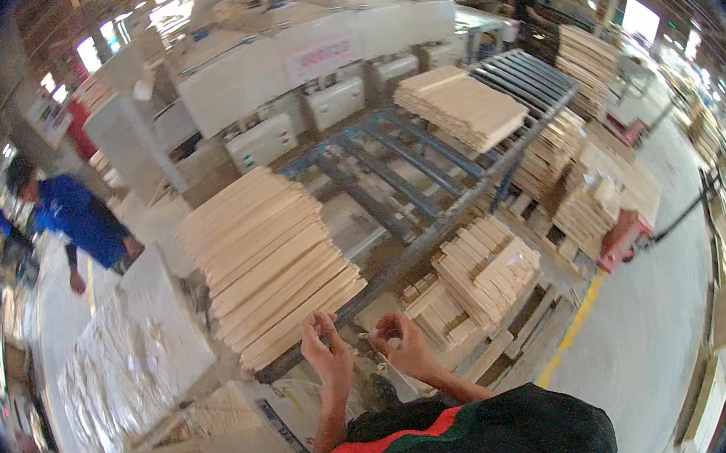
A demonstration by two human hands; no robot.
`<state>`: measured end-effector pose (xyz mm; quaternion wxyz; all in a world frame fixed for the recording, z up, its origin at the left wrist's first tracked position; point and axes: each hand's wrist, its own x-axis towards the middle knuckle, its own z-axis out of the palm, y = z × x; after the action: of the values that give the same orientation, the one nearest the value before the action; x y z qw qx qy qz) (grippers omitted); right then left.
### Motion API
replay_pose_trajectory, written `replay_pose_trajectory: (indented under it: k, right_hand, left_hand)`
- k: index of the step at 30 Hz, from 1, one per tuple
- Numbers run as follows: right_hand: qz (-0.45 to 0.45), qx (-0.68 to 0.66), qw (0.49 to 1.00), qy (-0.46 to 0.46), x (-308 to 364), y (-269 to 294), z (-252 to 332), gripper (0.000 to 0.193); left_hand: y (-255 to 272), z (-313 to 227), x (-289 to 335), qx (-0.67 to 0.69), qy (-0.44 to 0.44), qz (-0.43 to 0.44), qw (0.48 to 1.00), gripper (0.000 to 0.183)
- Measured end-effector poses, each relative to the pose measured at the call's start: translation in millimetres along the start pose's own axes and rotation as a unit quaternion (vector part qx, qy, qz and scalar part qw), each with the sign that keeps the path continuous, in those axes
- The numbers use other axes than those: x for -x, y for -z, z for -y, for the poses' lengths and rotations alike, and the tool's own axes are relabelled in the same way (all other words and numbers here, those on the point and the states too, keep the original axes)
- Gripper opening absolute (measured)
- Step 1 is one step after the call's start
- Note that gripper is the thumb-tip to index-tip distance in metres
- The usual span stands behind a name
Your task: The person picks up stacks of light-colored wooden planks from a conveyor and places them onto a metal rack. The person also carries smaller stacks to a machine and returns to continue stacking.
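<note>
My left hand [327,354] is raised at the near edge of a wide stack of pale wooden slats [266,268]. Its fingers are loosely bent, and nothing shows in them; whether the fingertips touch the wood I cannot tell. To its right, my right hand [404,346] hangs half curled, with a gap between thumb and fingers and nothing visible inside. Closest to that hand is a lower pile of short wooden pieces [487,271] on a pallet. The slat stack lies in layers at the left end of a roller conveyor [375,172].
Farther along the conveyor lies another board stack [461,106]. Behind it stands a long pale machine [317,45] with control boxes. A person in blue [83,216] is at the left, beside a plastic-covered surface [136,343]. A red pallet jack [625,239] stands right; another person [529,19] is far back.
</note>
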<state>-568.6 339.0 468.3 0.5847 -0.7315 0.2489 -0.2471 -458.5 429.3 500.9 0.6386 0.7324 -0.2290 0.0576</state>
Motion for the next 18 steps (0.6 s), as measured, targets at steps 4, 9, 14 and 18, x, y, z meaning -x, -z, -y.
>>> replay_pose_trajectory:
  k: [4,9,14,18]
  right_hand:
    - [0.09,0.021,0.993,0.071,4.0,-32.4,-17.5,0.033]
    - [0.225,-0.012,0.97,0.094,28.3,-75.6,8.7,0.047]
    - [0.384,0.055,0.903,0.187,97.3,-112.9,11.5,0.046]
    - [0.542,0.053,0.76,0.354,179.1,-116.5,2.0,0.035]
  left_hand:
    - [39.0,4.1,14.4,-0.082,0.006,-0.055,0.995,0.016]
    - [96.3,-7.3,54.5,-0.083,0.004,-0.091,0.992,0.021]
    - [150.8,-27.0,140.8,-0.136,-0.014,-0.154,0.979,0.02]
    - [179.1,-55.0,236.2,-0.145,0.035,-0.17,0.974,0.018]
